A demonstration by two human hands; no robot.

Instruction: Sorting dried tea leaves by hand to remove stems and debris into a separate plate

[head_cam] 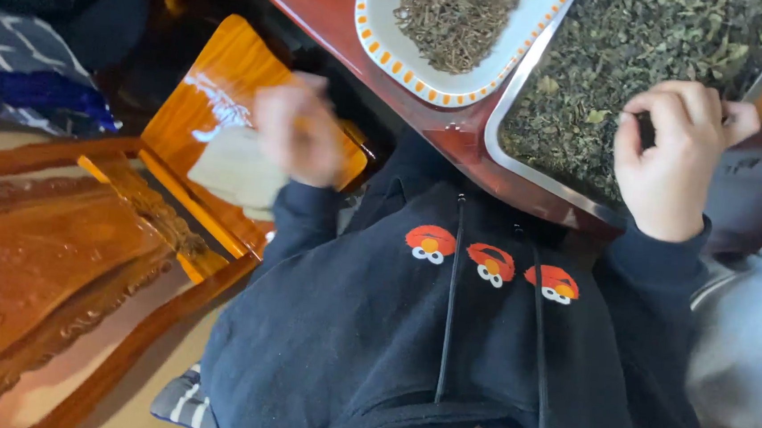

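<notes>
Head view: I judge sorting underway; my right hand (671, 158) pinches leaves in the tray (503, 151), left hand (299, 135) blurred, grip unclear. Next needs careful picking.

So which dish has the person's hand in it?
The shiny metal tray of green leaves: the right hand rests in it. The white oval plate with orange dashes, holding brown twigs, has no hand.

Steel tray (504, 142) shiny, smooth, holding dry crumbly matt tea leaves (625, 52). Oval dish (385, 27) glossy ceramic or plastic, wiry dull stems (455, 18) inside. Table edge (324, 9) lacquered red wood. Carved chair (47, 253) polished wood. Hoodie (444, 335) soft matt cloth.
</notes>
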